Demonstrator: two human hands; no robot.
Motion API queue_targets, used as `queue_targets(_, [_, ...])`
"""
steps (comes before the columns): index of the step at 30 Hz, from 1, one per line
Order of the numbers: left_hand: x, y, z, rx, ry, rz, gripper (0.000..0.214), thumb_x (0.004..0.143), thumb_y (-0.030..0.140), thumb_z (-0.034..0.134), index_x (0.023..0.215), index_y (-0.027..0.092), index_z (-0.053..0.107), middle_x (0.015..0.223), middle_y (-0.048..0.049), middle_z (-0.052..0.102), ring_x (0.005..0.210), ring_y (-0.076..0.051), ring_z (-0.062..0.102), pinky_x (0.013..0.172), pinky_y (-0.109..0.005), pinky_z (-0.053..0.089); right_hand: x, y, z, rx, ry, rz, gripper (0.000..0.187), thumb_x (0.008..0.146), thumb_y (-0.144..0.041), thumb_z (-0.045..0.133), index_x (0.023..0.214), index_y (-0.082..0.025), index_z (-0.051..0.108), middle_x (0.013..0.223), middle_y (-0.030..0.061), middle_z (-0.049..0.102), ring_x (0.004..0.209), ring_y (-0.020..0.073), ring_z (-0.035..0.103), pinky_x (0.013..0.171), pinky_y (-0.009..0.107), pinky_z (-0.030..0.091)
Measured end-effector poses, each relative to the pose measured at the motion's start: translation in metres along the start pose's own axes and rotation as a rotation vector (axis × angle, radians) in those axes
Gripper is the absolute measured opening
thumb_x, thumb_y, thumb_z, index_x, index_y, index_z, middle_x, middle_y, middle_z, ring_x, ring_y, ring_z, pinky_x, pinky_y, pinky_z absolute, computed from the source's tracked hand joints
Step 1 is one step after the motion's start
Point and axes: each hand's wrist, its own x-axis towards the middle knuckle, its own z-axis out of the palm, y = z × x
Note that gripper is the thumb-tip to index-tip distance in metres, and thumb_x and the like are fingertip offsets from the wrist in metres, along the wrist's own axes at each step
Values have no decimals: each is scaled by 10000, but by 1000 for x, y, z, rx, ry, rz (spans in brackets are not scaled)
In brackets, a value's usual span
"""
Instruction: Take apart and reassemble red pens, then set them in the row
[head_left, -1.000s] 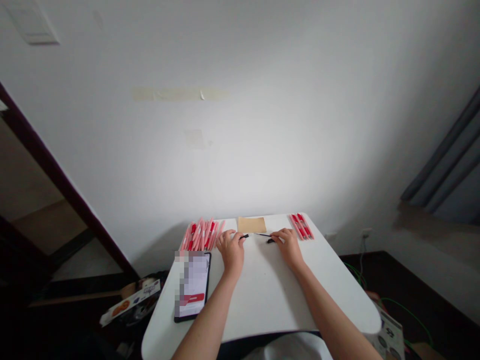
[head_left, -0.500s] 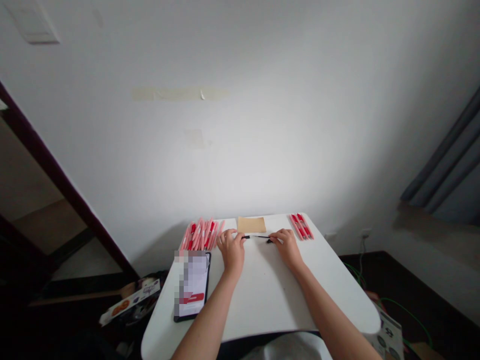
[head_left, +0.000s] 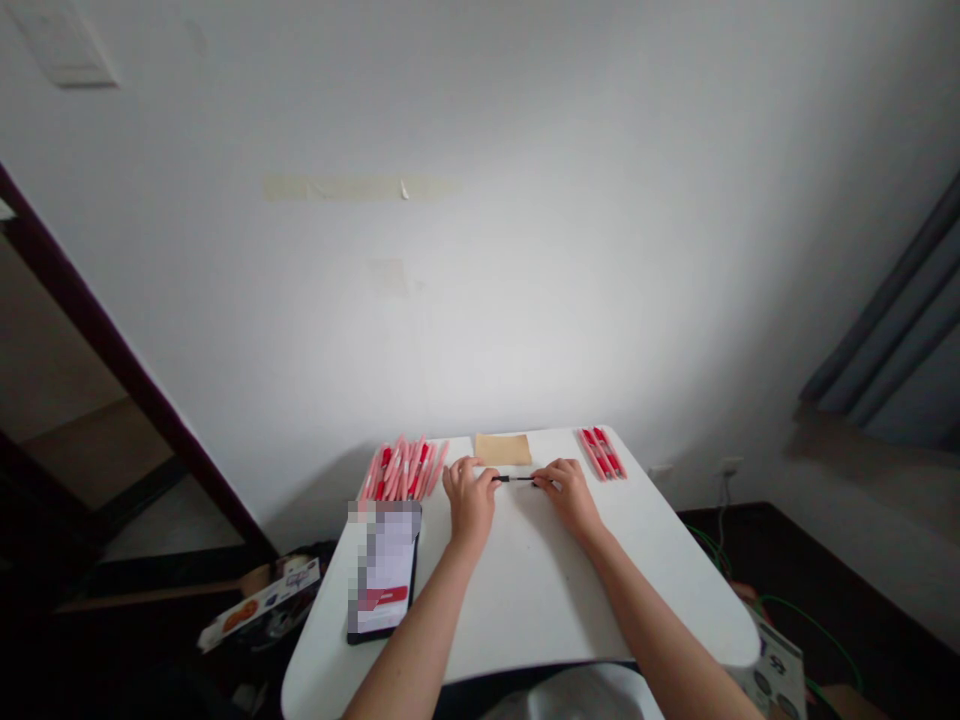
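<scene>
My left hand (head_left: 470, 503) pinches the left end of a slim black pen (head_left: 505, 478) between thumb and fingers, above the white table. The pen's thin dark rod (head_left: 523, 479) runs across to my right hand (head_left: 566, 493), whose closed fingertips grip its other end. A small dark piece shows under the right fingertips; its kind is too small to tell. A tan paper rectangle (head_left: 502, 449) lies just beyond the hands. Left of my left hand is a pile of red pens in pink wrappers (head_left: 401, 470).
Several more wrapped red pens (head_left: 602, 454) lie side by side at the table's (head_left: 525, 610) back right corner. A phone (head_left: 386, 580) with a lit screen rests by the left edge, near my left forearm. The wall (head_left: 510, 330) stands behind the table.
My two hands have come closer together, the left shifting right, so less of the thin rod shows between them. The piles, paper and phone have not moved.
</scene>
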Motion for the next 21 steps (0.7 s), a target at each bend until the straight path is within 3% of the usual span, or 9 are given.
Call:
queue_targets(8, [-2,1,4,-62,-50,58,81,765,256,653,837,269,690,1087,-45,568,1136,-245,434,1063,-528,273,-1,-8,0,36,-31,-51,167,861,-310,575,914,-255,723,819,57,630,905,227,494,816,350,409])
queue_targets(15, [-2,-1,6,-74,-20,24,73,772,237,640,825,249,689,1066,-53,579,1099,-243,444,1027,-499,323,-1,-5,-1,49,4,-21,279,854,-369,580,1094,-250,658,947,69,639,970,241,498,878,383,416])
queue_targets(21, [-1,-3,7,-78,-6,16,67,770,213,638,820,236,674,1062,-55,583,1095,-245,444,1024,-507,322,1,0,-4,-8,57,27,212,875,-365,532,897,-231,696,912,78,638,948,245,505,866,396,412])
